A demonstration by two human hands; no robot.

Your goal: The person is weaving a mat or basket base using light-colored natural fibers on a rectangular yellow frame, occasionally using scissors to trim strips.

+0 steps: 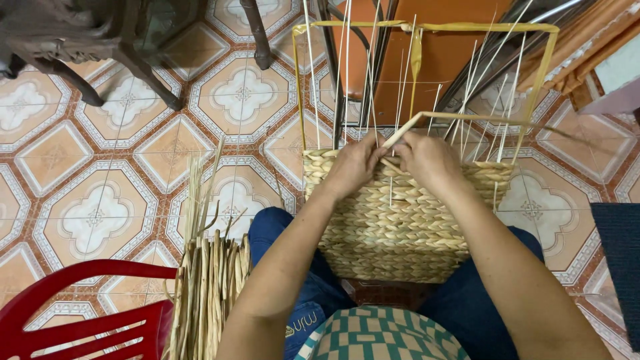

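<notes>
Red plastic chair (80,313) at the bottom left corner, only its slatted back in view. Just right of it, a bundle of dried straw strands (207,293) standing on end against a blue-jeaned knee (280,230), a few thin stalks sticking up higher than the rest. Above, patterned floor tiles (100,167) in orange, white and cream, with dark carved furniture legs (133,60) at the top left.

At centre, a half-woven basket (393,227) resting on the lap between both knees, woven wall facing up, braided rows of pale straw reaching to about the hands. Above the weave, a yellow-wrapped rectangular frame (427,28) with thin white upright spokes (347,87) rising from the woven edge.

Left hand (357,167) at the top edge of the weave, fingers curled shut and pinched on a flat straw strand (407,130). Right hand (430,160) just beside it, nearly touching, fingers folded down onto the same strand at the weave's top row; from there the strand bending up and running rightward across the spokes toward the frame's right side.

Further right, more tile, a dark blue mat (617,267) at the edge, and orange cloth (580,47) at the top right corner. Bottom centre, a green and white checked shirt (380,337).
</notes>
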